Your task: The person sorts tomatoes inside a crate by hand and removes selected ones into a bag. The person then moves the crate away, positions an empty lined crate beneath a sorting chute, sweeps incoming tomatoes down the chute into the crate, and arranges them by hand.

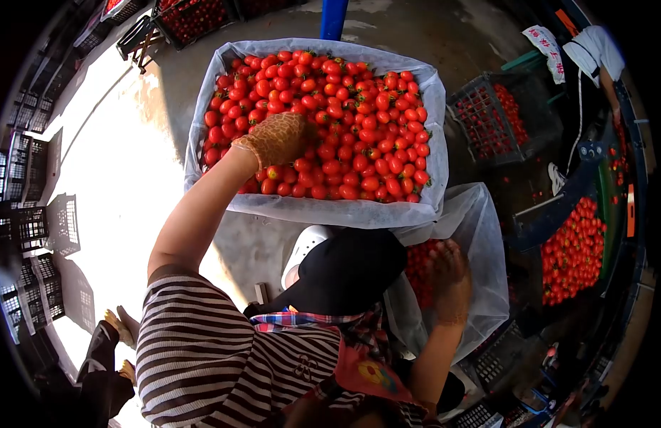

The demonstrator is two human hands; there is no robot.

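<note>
A large crate with a translucent white plastic liner [323,214] stands in front of me, heaped with small red cherry tomatoes [366,135]. My left hand [273,140], in a tan patterned glove, reaches down onto the heap left of its middle; its fingers are blurred and partly hidden. My right hand [452,278], also in a thin glove, is over a lower plastic-lined container [484,250] at my right. Its fingers look stretched out, somewhat blurred, with nothing visible in them. More red tomatoes [420,271] lie inside that container, partly covered by the hand.
A dark crate [480,118] of tomatoes stands at the right, near another person's shoe [556,178]. Farther right, tomatoes [574,250] fill a machine's tray. Black crates [27,225] line the left side. Another person's feet [120,328] show at lower left. A blue post [333,20] rises behind.
</note>
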